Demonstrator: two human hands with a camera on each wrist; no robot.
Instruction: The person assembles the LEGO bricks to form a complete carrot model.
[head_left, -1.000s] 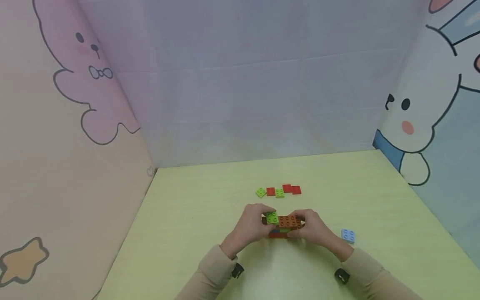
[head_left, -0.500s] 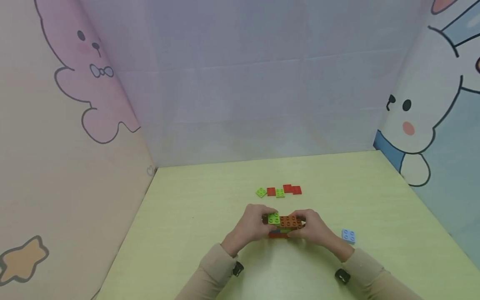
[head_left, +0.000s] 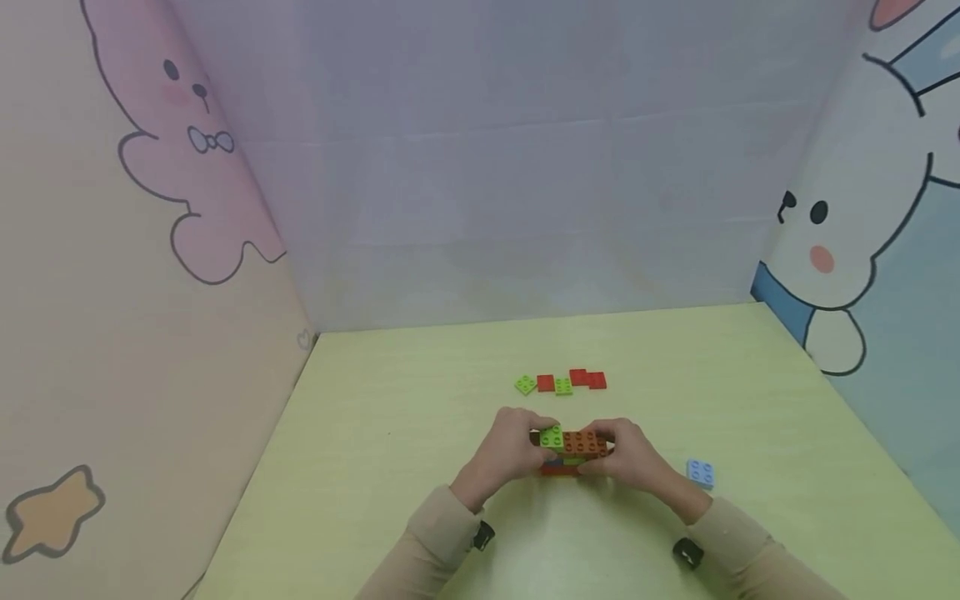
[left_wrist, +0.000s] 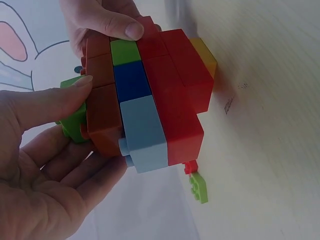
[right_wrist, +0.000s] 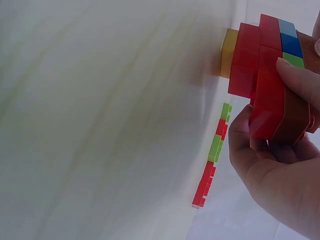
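Both hands hold a stepped block model of toy bricks just above the near middle of the table. Brown bricks [head_left: 585, 443] form its top, with a green brick [head_left: 551, 437] at the left end. Below come a light blue brick [left_wrist: 144, 135], a dark blue brick [left_wrist: 132, 81], red bricks [left_wrist: 172, 107] and a yellow brick [left_wrist: 205, 55] at the bottom. My left hand [head_left: 513, 448] pinches the green brick's end, its thumb against the green and brown bricks. My right hand [head_left: 628, 454] grips the other end, its thumb [right_wrist: 300, 80] across the red and brown bricks.
Behind the model lie flat green plates [head_left: 526, 384] and red plates [head_left: 545, 383] in a loose row. A light blue brick [head_left: 701, 473] stands on the table [head_left: 375, 500] to the right of my right hand. Printed cloth walls [head_left: 487, 208] enclose the table's back and sides.
The green brick has turned slightly and lies straighter against the brown bricks. Both hands keep their hold almost in place, while the head view shifts a little.
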